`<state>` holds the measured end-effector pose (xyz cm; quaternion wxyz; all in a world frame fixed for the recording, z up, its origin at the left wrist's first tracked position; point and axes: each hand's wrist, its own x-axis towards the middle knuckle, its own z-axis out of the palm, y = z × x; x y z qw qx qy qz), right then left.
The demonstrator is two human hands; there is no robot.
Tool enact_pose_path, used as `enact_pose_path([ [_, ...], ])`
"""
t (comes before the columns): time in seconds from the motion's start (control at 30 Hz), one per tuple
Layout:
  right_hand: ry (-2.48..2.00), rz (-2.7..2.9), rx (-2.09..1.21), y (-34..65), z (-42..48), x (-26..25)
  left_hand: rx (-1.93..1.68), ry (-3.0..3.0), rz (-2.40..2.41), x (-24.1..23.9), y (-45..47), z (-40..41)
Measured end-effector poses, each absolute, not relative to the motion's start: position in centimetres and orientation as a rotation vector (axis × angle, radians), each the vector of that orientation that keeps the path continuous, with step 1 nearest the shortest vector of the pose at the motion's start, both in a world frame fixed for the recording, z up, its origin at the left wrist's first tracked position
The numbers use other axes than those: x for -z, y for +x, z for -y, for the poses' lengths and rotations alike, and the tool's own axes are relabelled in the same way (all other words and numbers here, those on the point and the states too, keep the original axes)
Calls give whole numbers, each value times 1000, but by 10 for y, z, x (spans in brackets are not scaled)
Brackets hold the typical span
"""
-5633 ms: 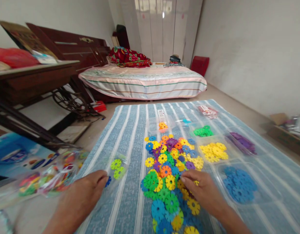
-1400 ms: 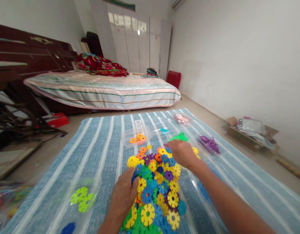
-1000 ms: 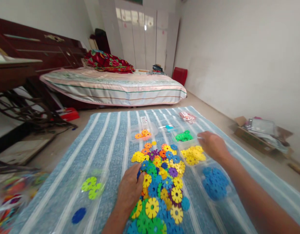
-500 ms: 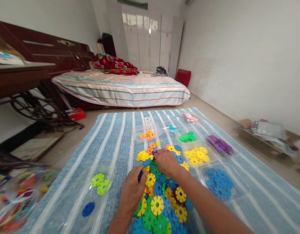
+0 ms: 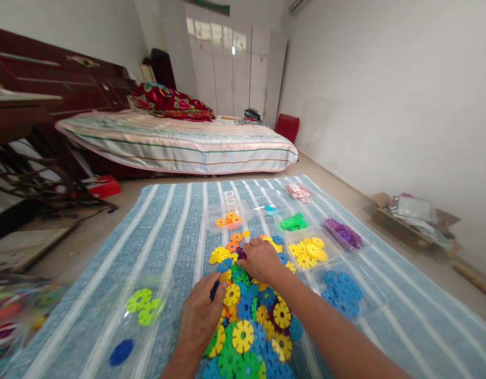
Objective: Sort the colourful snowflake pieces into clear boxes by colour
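Observation:
A loose heap of notched plastic snowflake discs (image 5: 243, 337) in yellow, green, blue, orange and purple lies on the striped cloth. My left hand (image 5: 199, 310) is at the heap's left side, closed around a dark blue snowflake disc (image 5: 214, 289) pinched between thumb and fingers. At the far end of the heap, my right hand (image 5: 262, 260) has its fingers curled down, with a purple snowflake disc (image 5: 240, 253) at the thumb and fingertips. Part of that grip is hidden by the hand. Yellow discs (image 5: 219, 255) lie just left of it.
Clear trays hold sorted discs: orange (image 5: 232, 218), green (image 5: 294, 222), yellow (image 5: 308, 252), purple (image 5: 343, 233) and blue (image 5: 341, 295). Lime discs (image 5: 139, 300) and a dark blue disc (image 5: 121, 352) lie at left. A red packet (image 5: 299, 192) rests at the cloth's far edge.
The whole view has shifted, so everything appears further left. Both hands keep nearly the same place over the heap, the left still with the dark blue disc.

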<state>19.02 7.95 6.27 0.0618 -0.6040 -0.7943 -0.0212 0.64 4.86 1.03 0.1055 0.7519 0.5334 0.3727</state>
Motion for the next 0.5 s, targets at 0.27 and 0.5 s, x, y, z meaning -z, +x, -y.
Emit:
enact_pose_path([
  [0.27, -1797, 2448, 66, 185, -81, -63, -1130, 2190, -1579, -11, 6, -45],
  [0.5, -1956, 2203, 222, 255, -51, -92, -1102, 2169, -1586, -13, 7, -44],
])
